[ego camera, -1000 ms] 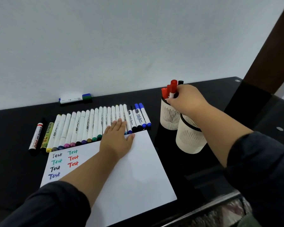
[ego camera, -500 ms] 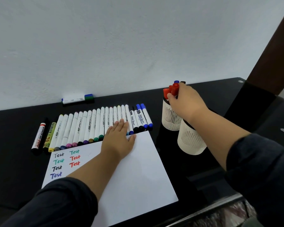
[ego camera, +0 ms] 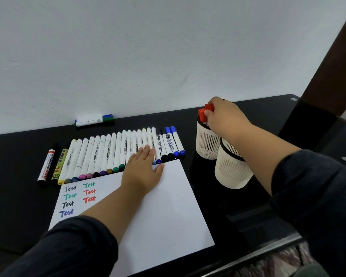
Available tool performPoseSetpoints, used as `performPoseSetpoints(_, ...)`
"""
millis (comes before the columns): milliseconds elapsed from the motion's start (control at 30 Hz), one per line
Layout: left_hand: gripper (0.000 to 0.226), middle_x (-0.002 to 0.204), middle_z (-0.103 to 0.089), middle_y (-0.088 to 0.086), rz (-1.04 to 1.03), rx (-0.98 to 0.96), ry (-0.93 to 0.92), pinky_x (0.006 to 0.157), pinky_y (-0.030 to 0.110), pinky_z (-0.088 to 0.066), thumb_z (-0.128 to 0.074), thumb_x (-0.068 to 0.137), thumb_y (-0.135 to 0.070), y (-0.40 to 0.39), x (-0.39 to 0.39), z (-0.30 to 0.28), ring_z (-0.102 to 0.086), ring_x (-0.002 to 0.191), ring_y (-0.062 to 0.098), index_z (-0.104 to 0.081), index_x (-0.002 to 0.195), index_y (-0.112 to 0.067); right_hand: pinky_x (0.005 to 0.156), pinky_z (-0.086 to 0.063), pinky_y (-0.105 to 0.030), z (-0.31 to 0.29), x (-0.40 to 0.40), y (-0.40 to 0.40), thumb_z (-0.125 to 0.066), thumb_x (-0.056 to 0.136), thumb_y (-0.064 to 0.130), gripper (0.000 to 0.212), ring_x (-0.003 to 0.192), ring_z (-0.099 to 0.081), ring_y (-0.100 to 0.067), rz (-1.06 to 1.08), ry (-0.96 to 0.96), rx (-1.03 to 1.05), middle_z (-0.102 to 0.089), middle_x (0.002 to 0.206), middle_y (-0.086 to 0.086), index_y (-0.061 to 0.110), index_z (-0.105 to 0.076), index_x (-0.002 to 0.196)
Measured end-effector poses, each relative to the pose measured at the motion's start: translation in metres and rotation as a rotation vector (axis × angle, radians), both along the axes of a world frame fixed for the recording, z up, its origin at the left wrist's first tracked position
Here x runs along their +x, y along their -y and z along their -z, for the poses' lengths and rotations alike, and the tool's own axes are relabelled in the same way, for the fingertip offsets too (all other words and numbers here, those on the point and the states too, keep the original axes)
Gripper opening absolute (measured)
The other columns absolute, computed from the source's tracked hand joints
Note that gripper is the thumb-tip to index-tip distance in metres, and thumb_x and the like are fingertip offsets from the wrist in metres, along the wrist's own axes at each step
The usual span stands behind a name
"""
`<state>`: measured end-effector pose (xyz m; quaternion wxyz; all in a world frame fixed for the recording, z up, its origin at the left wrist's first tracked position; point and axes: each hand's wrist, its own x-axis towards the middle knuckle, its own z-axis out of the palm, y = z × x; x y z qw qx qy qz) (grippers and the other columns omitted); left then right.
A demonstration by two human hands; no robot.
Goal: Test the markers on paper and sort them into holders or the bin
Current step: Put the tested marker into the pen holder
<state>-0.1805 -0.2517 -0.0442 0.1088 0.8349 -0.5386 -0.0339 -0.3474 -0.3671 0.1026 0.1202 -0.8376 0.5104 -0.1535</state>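
Your right hand (ego camera: 223, 114) pinches a red-capped marker (ego camera: 209, 107) at the top of the far white slotted holder (ego camera: 207, 140), w/ another red cap (ego camera: 202, 115) beside it. Your left hand (ego camera: 142, 172) lies flat, fingers straight, on the paper (ego camera: 168, 206), fingertips over the marker row (ego camera: 112, 152). A 2nd holder (ego camera: 231, 170) stands nearer you, touching the 1st. "Test" words (ego camera: 78, 197) sit at the sheet's left.

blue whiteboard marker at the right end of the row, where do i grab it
Pinch the blue marker at mid-barrel from above, thumb on its open right side. It lies flat on the table, last in the row, with only a twin marker on its left. The left hand lies flat on the paper, clear of it.
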Motion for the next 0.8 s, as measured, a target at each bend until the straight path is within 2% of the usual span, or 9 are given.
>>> performPoseSetpoints(133,0.062,0.159,-0.001,-0.002,-0.002,-0.002,-0.009,0.116,0.029,0.002,-0.026,0.099,-0.047,0.0,0.0,0.001,0.002,0.145,0.013,-0.007,0.151,-0.02,0.087,-0.047,-0.034,0.002,0.004,0.001,-0.049,0.096,0.016,0.032,0.106,-0.057,-0.026,-0.015,-0.222,-0.024,-0.057,0.119,-0.012,0.008,-0.051,0.127)
performPoseSetpoints(233,0.062,0.159,-0.001,-0.002,0.002,-0.004,-0.012,0.117,0.029,0.002,-0.027,0.099,-0.047,0.001,0.0,0.0,0.002,0.145,0.013,-0.007,0.151,-0.019,0.086,-0.046,-0.035,0.004,-0.001,0.0,-0.053,0.094,0.012,0.037,0.109,-0.056,-0.028,-0.036,-0.126,-0.017,-0.057,0.121,-0.012,0.01,-0.046,0.13)
performPoseSetpoints(367,0.063,0.159,-0.001,-0.001,0.0,0.005,-0.011,0.117,0.03,0.002,-0.026,0.099,-0.047,0.0,0.0,0.0,0.003,0.145,0.014,-0.006,0.151,-0.019,0.085,-0.046,-0.034,0.003,-0.005,-0.001,-0.054,0.095,0.021,0.029,0.106,-0.057,-0.025,-0.029,-0.047,-0.041,-0.06,0.117,-0.01,0.012,-0.052,0.122)
performPoseSetpoints(467,0.063,0.159,0.002,0.0,-0.009,0.022,0.016,0.116,0.031,0.003,-0.024,0.099,-0.048,-0.001,-0.001,-0.002,0.005,0.145,0.015,-0.004,0.151,-0.018,0.088,-0.049,-0.035,-0.001,-0.004,-0.003,-0.052,0.096,0.027,0.028,0.103,-0.059,-0.025,-0.055,-0.086,-0.079,-0.06,0.116,-0.01,0.01,-0.059,0.117)
performPoseSetpoints(567,0.064,0.159,0.004,0.001,0.0,0.04,0.027,0.116,0.031,0.004,-0.022,0.099,-0.048,-0.002,-0.003,-0.007,0.006,0.145,0.016,-0.002,0.151,-0.018,0.085,-0.047,-0.032,-0.005,-0.005,-0.004,-0.047,0.098,0.031,0.03,0.101,-0.055,-0.023,-0.105,-0.132,-0.181,-0.053,0.115,-0.009,0.009,-0.059,0.113)
performPoseSetpoints(800,0.058,0.158,-0.007,0.002,-0.094,-0.073,-0.18,0.116,0.032,-0.005,-0.026,0.1,-0.042,-0.008,0.021,-0.03,-0.004,0.145,0.017,-0.016,0.15,-0.015,0.075,-0.039,-0.03,-0.014,0.015,-0.01,-0.037,0.101,0.033,0.034,0.101,-0.05,-0.024,-0.257,-0.282,-0.367,-0.05,0.111,-0.009,0.007,-0.053,0.114)
